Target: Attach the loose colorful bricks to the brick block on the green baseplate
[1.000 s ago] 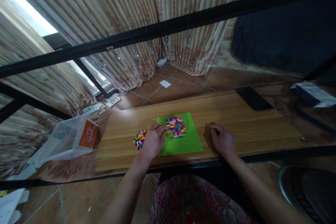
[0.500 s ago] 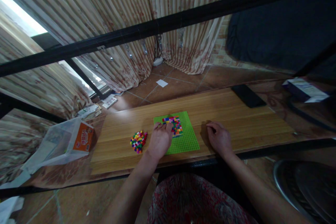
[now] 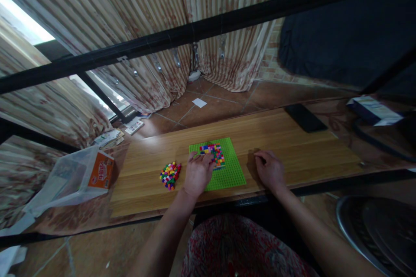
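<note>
My left hand (image 3: 197,176) is over the left part of a green studded baseplate (image 3: 235,166). Its bent fingertips are at the left side of a patch of small multicoloured bricks (image 3: 218,152) on the plate. The fingers hide part of the patch, and whatever they may pinch is too small to make out. To the left of that hand lies a loose heap of small coloured bricks (image 3: 170,175) on the wooden board. Right of the baseplate, my right hand (image 3: 270,170) rests on the board, loosely curled with nothing visible in it.
The wooden board (image 3: 143,190) carries a black phone-like slab (image 3: 305,117) at its far right. Left of the board stands a clear plastic bin (image 3: 76,177) with an orange label. A box (image 3: 373,110) sits beyond the right end. A dark rail (image 3: 208,30) crosses before the curtains.
The view has shifted slightly. My left fingers have moved a little at the brick patch; my right hand stays in the same pose.
</note>
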Tool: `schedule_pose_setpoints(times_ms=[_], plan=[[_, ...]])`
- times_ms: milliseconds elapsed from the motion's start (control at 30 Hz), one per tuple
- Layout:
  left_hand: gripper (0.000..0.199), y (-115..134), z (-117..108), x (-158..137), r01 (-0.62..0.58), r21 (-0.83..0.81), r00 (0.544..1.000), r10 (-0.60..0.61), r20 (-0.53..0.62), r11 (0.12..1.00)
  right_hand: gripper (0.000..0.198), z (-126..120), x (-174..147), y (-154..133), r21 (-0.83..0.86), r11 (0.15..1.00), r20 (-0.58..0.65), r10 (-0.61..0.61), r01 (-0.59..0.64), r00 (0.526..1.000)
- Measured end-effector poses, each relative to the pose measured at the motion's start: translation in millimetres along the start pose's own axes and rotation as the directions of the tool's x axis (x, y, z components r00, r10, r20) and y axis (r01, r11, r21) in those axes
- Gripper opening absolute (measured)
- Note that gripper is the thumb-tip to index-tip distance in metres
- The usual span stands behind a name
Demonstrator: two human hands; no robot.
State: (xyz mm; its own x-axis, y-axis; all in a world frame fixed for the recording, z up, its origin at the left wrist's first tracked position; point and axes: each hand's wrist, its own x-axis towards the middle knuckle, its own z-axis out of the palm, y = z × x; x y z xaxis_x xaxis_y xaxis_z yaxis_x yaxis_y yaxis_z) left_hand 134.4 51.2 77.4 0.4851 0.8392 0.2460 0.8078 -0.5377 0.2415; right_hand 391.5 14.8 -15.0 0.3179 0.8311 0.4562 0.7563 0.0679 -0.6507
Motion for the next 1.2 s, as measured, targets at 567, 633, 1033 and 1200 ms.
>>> schedule_pose_setpoints(times_ms=[567,633,1033,1200], plan=[[0.022,0.2,12.9,-17.2,-0.154,0.1,0.98,0.165,-0.113,0.983,0.025,1.0,-1.1,0.9,-0.001,1.0,0.003,0.007,-0.007,1.0],[0.023,-0.4,15.7,-17.4,-0.161,0.105,0.978,0.173,-0.114,0.981,0.025,1.0,-1.1,0.6,-0.007,1.0,0.002,0.008,-0.008,1.0],[0.024,5.0,18.4,-24.2,-0.129,0.151,0.979,0.15,-0.136,0.98,0.025,2.3,-0.2,4.3,-0.017,0.999,0.002,-0.033,0.033,0.999],[0.026,4.8,15.9,-51.3,0.02,0.051,0.961,-0.005,-0.275,0.998,0.026,2.0,0.1,4.3,-0.037,0.999,0.002,-0.033,0.033,0.999]])
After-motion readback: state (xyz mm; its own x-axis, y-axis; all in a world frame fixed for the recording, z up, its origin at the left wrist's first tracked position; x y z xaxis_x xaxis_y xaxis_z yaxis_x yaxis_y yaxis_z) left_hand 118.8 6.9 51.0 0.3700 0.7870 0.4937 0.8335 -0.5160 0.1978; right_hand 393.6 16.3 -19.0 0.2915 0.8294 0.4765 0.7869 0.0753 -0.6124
